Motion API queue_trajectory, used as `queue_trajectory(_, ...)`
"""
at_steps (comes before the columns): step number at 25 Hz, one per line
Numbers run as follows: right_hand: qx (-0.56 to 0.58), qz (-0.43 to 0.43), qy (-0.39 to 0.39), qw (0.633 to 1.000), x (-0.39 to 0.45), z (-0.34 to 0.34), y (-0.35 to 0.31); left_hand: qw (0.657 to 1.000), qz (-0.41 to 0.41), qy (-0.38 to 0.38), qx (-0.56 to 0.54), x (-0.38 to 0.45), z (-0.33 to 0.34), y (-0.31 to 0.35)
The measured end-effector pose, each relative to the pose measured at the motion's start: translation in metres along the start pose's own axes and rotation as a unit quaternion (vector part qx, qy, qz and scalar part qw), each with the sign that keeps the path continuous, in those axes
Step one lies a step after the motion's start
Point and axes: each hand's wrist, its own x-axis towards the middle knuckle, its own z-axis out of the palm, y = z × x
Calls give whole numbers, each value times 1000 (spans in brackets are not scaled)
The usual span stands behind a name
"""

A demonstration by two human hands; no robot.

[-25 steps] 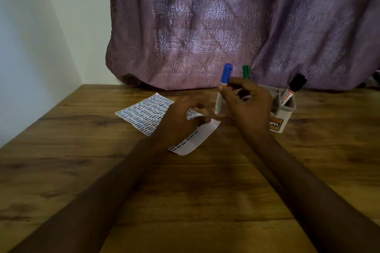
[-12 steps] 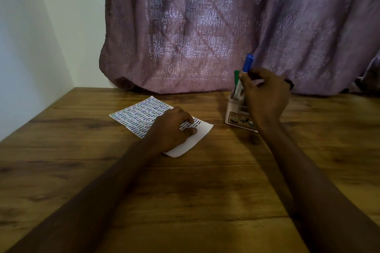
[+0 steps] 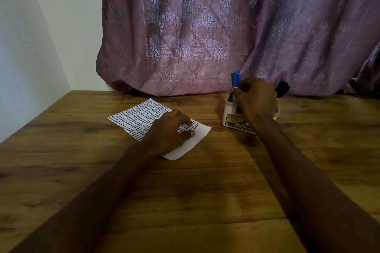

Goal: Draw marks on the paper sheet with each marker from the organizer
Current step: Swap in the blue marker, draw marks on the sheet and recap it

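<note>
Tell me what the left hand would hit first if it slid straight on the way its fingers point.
The left hand points right and away across the paper sheet. Past the sheet's edge is bare table, then probably the white organizer, though depth is unclear.

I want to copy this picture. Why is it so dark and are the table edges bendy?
Head view: dim room light, so both arms and the right hand look shadowy; the wide lens splays the wooden table edges; paper sheet marks stay fairly sharp.
</note>
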Motion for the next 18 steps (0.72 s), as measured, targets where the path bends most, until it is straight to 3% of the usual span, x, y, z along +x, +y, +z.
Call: queue_trajectory(18, -59, -10, -19, 998, 7, 9, 1, 999, 31, 5, 16, -2, 0, 1)
